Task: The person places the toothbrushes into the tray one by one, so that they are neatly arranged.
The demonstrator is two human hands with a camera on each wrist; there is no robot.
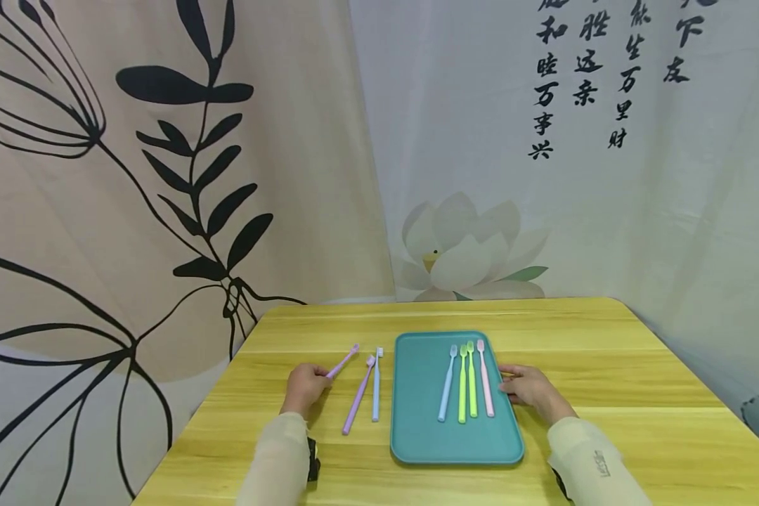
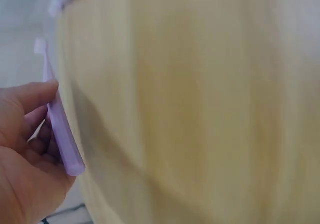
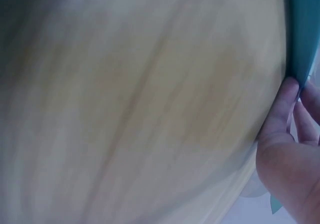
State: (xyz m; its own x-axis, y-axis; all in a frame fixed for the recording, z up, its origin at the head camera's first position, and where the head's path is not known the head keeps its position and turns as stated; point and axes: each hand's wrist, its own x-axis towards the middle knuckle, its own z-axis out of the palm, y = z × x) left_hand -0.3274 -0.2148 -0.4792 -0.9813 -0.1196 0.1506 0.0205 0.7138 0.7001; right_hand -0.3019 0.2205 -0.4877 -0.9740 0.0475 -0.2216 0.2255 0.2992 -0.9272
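Note:
Between thumb and fingers my left hand [image 1: 306, 386] pinches a purple toothbrush [image 2: 62, 134], its head pointing away and to the right in the head view. Just right of that hand, a second purple toothbrush [image 1: 358, 397] and a blue toothbrush [image 1: 376, 393] lie on the table with their heads close together. My right hand [image 1: 531, 390] grips the right rim of a teal tray [image 1: 417, 422], fingertips right at the edge. On the tray, side by side, are a blue toothbrush [image 1: 447, 386], two green toothbrushes [image 1: 462, 386] and a pink toothbrush [image 1: 485, 383].
The wooden table [image 1: 582, 337] runs back to a curtain [image 1: 303, 176] printed with plants, a flower and dark characters. A dark strap [image 1: 313, 460] shows at my left wrist.

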